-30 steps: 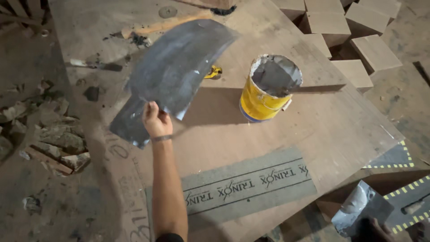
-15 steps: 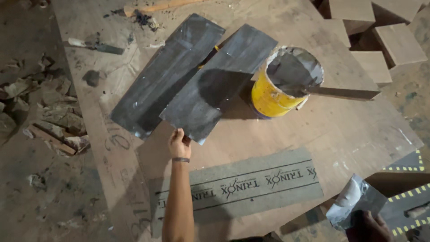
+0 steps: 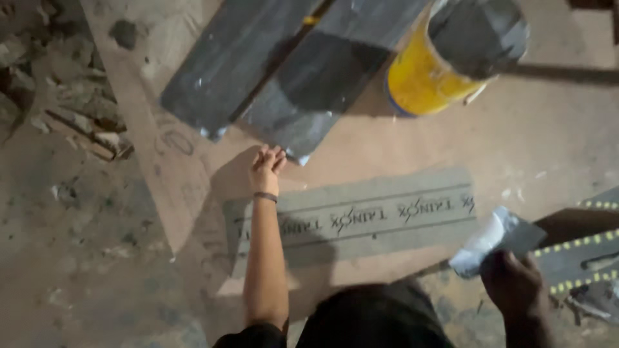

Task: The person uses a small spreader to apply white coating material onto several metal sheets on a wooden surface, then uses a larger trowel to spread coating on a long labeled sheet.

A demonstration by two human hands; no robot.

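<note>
Left hand [image 3: 267,165] loosely curled, fingers bunched, nothing clamped; fingertips sit just beside the near corner of a dark grey sheet [image 3: 325,84], can't tell if they touch it. Arm runs straight out from the body, wrist band showing, palm turned down over the plywood board [image 3: 412,148]. That sheet lies diagonally, overlapping a second dark sheet [image 3: 235,61] toward the board's far left edge. Yellow bucket [image 3: 451,55] stands just beside the sheets, toward the board's far right. Printed grey strip [image 3: 361,219] lies flat along the near edge, below the hand. Right hand [image 3: 512,283] is closed on a grey-white smeared tool [image 3: 493,238] off the board's near right corner. Judgement: pinching the sheet's corner firmly and sliding it flat would avoid creasing or knocking the bucket.
</note>
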